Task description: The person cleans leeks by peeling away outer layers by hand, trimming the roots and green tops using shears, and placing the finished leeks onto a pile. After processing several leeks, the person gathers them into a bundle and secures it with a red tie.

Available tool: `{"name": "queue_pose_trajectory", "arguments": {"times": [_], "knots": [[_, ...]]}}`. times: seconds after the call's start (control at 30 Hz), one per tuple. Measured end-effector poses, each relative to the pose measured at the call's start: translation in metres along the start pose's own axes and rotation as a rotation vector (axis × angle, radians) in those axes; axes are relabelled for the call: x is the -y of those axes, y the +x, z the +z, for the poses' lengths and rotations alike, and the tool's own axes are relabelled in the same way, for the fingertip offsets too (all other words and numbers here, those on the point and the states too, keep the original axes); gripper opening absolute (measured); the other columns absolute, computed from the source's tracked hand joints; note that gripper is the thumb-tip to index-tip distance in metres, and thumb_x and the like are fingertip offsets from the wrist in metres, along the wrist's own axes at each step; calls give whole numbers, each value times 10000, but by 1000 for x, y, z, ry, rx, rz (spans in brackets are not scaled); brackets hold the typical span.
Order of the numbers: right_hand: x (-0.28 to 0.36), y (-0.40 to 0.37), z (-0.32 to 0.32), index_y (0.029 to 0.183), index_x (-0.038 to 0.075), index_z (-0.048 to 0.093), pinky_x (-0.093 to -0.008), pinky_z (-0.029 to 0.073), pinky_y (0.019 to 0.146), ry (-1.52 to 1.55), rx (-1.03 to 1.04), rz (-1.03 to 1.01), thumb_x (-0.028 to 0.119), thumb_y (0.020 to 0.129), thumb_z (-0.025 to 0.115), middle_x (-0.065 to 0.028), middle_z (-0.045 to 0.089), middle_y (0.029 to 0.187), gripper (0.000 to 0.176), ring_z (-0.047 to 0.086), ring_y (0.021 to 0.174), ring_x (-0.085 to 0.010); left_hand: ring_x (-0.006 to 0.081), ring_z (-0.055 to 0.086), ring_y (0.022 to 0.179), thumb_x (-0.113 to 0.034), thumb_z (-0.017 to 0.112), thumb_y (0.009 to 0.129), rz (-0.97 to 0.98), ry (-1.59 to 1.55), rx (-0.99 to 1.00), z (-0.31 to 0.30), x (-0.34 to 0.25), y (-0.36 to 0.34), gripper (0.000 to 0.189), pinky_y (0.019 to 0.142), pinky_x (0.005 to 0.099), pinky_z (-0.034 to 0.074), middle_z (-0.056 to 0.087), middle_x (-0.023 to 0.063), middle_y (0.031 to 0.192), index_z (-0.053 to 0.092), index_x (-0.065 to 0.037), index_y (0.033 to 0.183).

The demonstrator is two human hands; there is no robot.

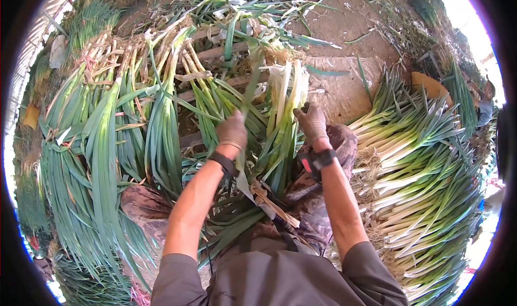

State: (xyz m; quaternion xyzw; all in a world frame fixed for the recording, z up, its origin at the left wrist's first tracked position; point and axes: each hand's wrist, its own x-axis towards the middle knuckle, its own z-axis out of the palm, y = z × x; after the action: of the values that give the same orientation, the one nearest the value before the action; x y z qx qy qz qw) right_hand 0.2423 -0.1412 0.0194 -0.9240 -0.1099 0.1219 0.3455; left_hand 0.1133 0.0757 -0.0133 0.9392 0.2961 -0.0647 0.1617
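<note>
The head view looks down over the person's lap, where a bunch of green onions [281, 98] lies with its long axis running straight away from the body: pale shanks and rooty ends far out, green tops trailing back over the camouflage trousers [315, 209]. The right hand [312, 123], gloved, sits against the bunch's right flank, fingers curled shut around the pale shanks, so it is the hand actually on the bunch. The left hand [232, 131], also gloved, is just to the left of the bunch and not touching it as far as can be seen. Its fingers are closed in a fist around a single green leaf [249, 82], which rises from the fist, leaning slightly toward the root ends, nearly parallel to the bunch. A pale strip hangs below the same fist toward the lap. A dark band [223, 163] circles the left wrist and a watch [321, 159] the right. To the left lies a heap of leafy onions [107, 139] over wooden slats [215, 53], and to the right a neat stack of cleaned onions [420, 166], white ends pointing inward, beside bare ground [344, 26].
</note>
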Motion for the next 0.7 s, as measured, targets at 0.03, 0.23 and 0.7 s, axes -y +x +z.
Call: {"name": "queue_pose_trajectory", "arguments": {"times": [0.03,0.23,0.7], "knots": [[-31,22,26,1025,-54,700,-406,542,732,-36,-37,58,346,827,723,-220,722,865,448,716,782,-278,387,699,906,-226,609,934,-33,-56,-114,-16,13,10,253,734,522,544,694,197,960,594,-40,1105],[-30,30,59,995,-52,712,-440,539,831,227,-50,130,392,820,756,-249,729,929,479,712,894,-384,311,644,837,-123,576,954,185,292,-815,-106,37,32,124,730,459,549,609,144,1017,645,-95,1053],[-19,15,53,1110,-91,582,-407,557,762,359,9,18,238,702,772,-223,712,904,557,712,833,-323,412,690,944,-262,712,857,186,-713,15,53,-102,98,354,831,469,538,707,255,960,665,1,1089]]}}
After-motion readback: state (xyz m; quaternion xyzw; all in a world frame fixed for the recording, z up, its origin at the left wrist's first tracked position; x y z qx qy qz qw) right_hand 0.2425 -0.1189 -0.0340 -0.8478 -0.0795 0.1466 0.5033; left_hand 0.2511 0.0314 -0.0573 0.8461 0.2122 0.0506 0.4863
